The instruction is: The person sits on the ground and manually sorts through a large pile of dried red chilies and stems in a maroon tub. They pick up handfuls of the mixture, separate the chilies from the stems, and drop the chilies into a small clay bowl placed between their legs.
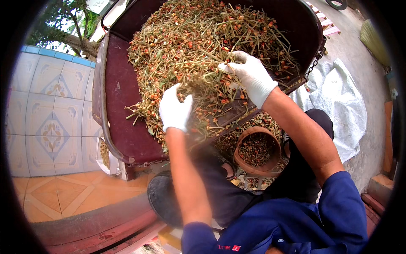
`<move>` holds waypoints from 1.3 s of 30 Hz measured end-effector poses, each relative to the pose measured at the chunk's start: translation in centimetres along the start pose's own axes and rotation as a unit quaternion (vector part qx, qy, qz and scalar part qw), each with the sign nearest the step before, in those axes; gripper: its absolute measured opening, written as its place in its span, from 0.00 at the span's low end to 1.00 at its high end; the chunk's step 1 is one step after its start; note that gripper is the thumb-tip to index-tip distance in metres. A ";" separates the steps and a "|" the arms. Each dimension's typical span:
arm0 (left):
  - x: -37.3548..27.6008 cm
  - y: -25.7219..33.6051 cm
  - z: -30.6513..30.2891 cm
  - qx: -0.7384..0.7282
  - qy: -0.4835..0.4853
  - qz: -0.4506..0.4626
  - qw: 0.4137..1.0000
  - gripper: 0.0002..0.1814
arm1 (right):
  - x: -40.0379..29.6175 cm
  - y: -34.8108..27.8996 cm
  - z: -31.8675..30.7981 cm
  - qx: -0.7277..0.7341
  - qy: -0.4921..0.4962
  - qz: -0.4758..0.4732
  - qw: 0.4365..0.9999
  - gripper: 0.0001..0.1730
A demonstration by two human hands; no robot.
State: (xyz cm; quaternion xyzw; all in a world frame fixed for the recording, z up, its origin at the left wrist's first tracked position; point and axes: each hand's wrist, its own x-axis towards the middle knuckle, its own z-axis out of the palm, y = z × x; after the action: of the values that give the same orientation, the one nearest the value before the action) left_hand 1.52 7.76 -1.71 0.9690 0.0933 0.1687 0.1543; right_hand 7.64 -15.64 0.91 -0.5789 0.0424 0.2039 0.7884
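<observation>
A heap of dried plant stems with small orange-red seed pods fills much of a dark red metal cart bed. My right hand, in a white knit glove, pinches a few of the dried stems above the heap's near right side. My left hand, gloved the same way, hovers at or just against the near left part of the heap. Its thumb and fingers are apart, with no stem plainly held. A blurred smudge beside the left wrist hides some of the material there.
Below the cart's front edge stands a round brown container holding dark plant bits, with more scattered around it. A white woven sack lies on the concrete at right. At left are a tiled wall and a white plastic basket. A chain hangs from the cart's corner.
</observation>
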 end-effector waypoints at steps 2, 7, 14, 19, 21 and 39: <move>0.3 -1.3 -0.2 -0.041 0.029 0.019 0.999 0.29 | 0.1 0.0 0.0 -0.003 -0.001 0.003 1.000 0.25; 0.7 -2.1 -0.9 -0.225 0.005 -0.059 0.973 0.30 | -0.3 -0.4 0.3 0.021 0.010 -0.005 1.000 0.29; -0.6 2.7 -2.8 -0.512 -0.029 -0.143 0.847 0.34 | -0.4 0.1 0.9 0.020 -0.026 -0.012 0.999 0.31; -0.9 3.8 -1.7 -0.568 -0.096 -0.144 0.805 0.22 | 0.5 1.1 0.9 -0.017 -0.076 -0.039 0.996 0.36; -1.0 4.4 -1.3 -0.588 -0.074 -0.156 0.790 0.19 | 0.5 0.9 1.1 -0.025 -0.077 -0.043 0.996 0.36; -1.7 8.2 -0.2 -0.695 -0.079 -0.212 0.682 0.24 | -0.1 4.4 3.5 -0.342 0.045 -0.404 0.847 0.37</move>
State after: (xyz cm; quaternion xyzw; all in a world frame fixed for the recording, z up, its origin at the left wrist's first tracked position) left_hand 0.95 -0.27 0.74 0.5473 0.1397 0.0707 0.8222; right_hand 5.31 -11.37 -1.89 -0.7863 -0.2322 -0.1576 0.5504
